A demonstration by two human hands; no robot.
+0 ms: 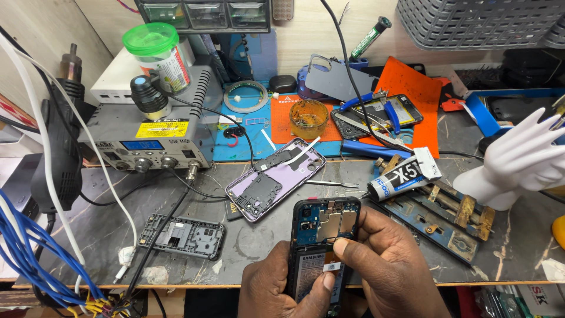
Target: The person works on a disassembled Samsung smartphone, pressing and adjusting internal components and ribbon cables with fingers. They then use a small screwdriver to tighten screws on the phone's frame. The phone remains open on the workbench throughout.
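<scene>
An opened phone (322,235) with bare blue circuit board and battery is held upright at the bench's front edge. My left hand (276,288) grips its lower left side, thumb lying across the battery. My right hand (385,265) holds the right side, thumb pressing near a small white label at the middle of the phone. A purple phone back housing (273,179) lies just beyond it, and a dark plastic inner frame (182,235) lies to the left.
A grey soldering station (147,132) with cables stands back left. An adhesive tube (403,176) rests on a metal clamp (447,215) at right, next to a white hand-shaped stand (518,162). An orange mat (406,97) holds another phone and blue pliers.
</scene>
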